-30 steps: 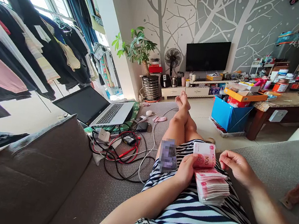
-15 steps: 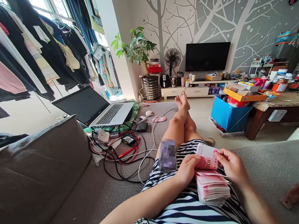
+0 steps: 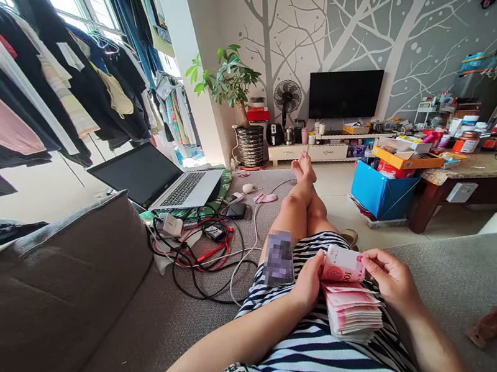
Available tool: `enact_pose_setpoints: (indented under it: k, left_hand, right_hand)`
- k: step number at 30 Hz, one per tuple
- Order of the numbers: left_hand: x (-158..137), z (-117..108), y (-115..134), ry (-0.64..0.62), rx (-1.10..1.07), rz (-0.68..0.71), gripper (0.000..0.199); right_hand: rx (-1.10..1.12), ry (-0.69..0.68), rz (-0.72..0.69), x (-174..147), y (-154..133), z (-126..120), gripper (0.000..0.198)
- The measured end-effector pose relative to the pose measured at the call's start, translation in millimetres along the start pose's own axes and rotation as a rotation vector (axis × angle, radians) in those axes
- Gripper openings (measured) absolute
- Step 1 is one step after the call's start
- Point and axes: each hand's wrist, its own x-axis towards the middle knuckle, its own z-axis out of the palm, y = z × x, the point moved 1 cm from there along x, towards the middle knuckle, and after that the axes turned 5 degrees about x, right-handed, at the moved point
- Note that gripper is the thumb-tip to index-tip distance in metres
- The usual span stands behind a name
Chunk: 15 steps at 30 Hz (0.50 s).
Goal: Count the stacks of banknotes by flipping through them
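Note:
My left hand (image 3: 308, 278) is closed around the left side of a bundle of red and white banknotes (image 3: 353, 313), its thumb up along the edge. The bundle is bent over, and its thick fanned part hangs toward my lap. A red banknote (image 3: 342, 265) stands up at the top with a "100" partly readable. My right hand (image 3: 392, 276) pinches this note's upper right edge between thumb and fingers. How many notes lie under the left fingers is hidden. Striped cloth (image 3: 299, 345) covers my lap beneath the notes.
A phone with a blurred screen (image 3: 280, 259) lies on my thigh. Tangled cables (image 3: 203, 260), chargers and an opened laptop (image 3: 181, 191) sit on the sofa to the left. A blue box (image 3: 382, 191) and a cluttered table (image 3: 478, 167) stand at the right.
My left thumb has slid off the face of the upright banknote to its left edge. My right hand has shifted slightly to the right, still pinching a note.

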Motion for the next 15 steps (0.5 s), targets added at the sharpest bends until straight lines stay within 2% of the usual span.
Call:
enact_pose_setpoints:
  k: [3,5,7,10,15]
  left_hand:
    - [-3.3,0.3,5.2,-0.073,0.038,-0.025,0.066]
    - [-6.3,0.0,9.9,-0.072,0.053,-0.07,0.069]
    - [-8.6,-0.1,14.8,-0.038,0.045,-0.087,0.068]
    - [-8.9,-0.3,19.7,0.02,0.003,-0.119,0.066]
    - [-2.6,-2.4,18.5,0.085,-0.101,-0.174,0.062]
  right_hand:
    - [0.024,-0.131,-0.027,-3.9,-7.1,-7.6,0.037]
    - [0.098,-0.364,-0.045,-6.8,-11.5,-13.5,0.046]
    - [0.102,-0.515,-0.048,-8.3,-12.5,-18.9,0.046]
    - [-0.044,-0.541,-0.112,-6.9,-6.7,-20.9,0.028]
    - [-0.125,-0.489,-0.193,-4.8,4.2,-5.9,0.031]
